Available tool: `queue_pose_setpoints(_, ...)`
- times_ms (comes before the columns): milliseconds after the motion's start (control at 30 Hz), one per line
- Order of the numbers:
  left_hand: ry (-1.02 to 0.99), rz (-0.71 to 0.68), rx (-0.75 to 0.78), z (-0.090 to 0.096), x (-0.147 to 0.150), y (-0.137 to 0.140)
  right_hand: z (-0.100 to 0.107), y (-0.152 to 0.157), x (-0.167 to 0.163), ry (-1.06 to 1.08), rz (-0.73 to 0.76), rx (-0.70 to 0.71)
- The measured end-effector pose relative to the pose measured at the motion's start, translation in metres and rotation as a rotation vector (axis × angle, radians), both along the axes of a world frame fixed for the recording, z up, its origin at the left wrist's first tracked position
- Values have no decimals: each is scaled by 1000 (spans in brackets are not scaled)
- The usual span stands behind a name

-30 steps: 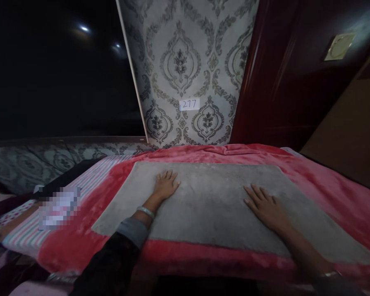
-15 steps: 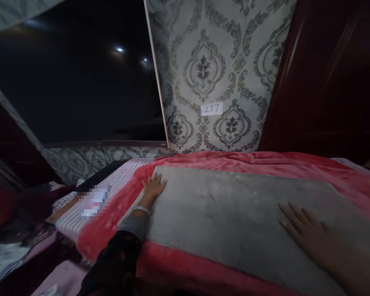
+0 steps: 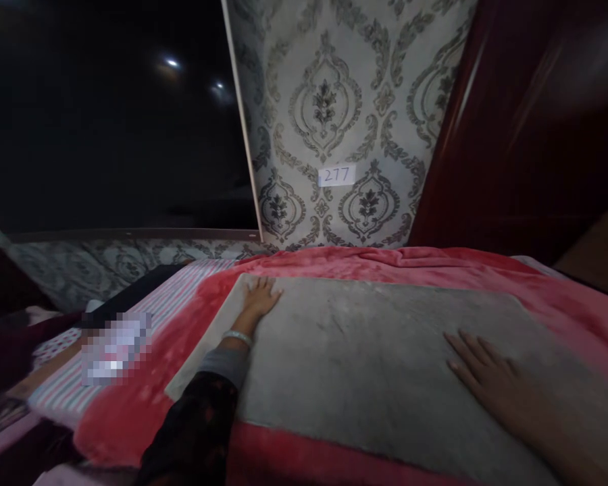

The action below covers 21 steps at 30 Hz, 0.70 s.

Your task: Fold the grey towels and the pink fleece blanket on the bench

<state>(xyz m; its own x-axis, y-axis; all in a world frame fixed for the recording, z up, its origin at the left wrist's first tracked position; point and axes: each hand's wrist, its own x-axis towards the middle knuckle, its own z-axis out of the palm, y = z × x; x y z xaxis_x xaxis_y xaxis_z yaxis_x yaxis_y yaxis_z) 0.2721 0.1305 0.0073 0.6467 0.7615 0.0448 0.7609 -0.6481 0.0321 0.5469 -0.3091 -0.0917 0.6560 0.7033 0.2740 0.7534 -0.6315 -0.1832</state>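
A grey plush mat [image 3: 365, 358] lies spread out over a red fleece blanket [image 3: 132, 405]. My left hand [image 3: 259, 300] rests flat near the mat's far left corner, fingers spread, with a bracelet at the wrist. On the right part of the mat lies my right hand [image 3: 496, 385], palm down, its fingers stretched out. Neither hand grips anything. The mat's near right part is partly hidden by my right hand and forearm.
Under the blanket at left shows a striped cloth [image 3: 169, 320], with a blurred-out item [image 3: 116, 347] on it. Behind stand a large dark television [image 3: 121, 135], a patterned wall [image 3: 329, 101] with a paper label [image 3: 337, 175] reading 277, and a dark red panel [image 3: 527, 135].
My left hand has shifted from the mat's left edge slightly inward onto its surface. My right hand stays flat on the mat. The whole view has moved a little.
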Motion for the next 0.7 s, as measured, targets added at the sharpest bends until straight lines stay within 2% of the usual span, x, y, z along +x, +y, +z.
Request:
queue_pose_setpoints(167,-98,133,55,-10,-2,9,32,2,0,134,-1,-190)
queue_pose_setpoints(300,-188,110,128,-6,0,6,58,26,10,170,-6,-203)
queue_pose_setpoints(400,-210,-40,120,5,12,-8,79,66,8,125,16,-173)
queue_pose_setpoints(533,-129,-380,-32,20,49,-44,99,128,-7,128,76,-164)
queue_pose_setpoints(633,-81,-610,-109,21,79,-77,98,160,-18,103,126,-153)
queue_pose_setpoints(700,-46,-691,-116,14,93,-96,91,171,-22,66,171,-164)
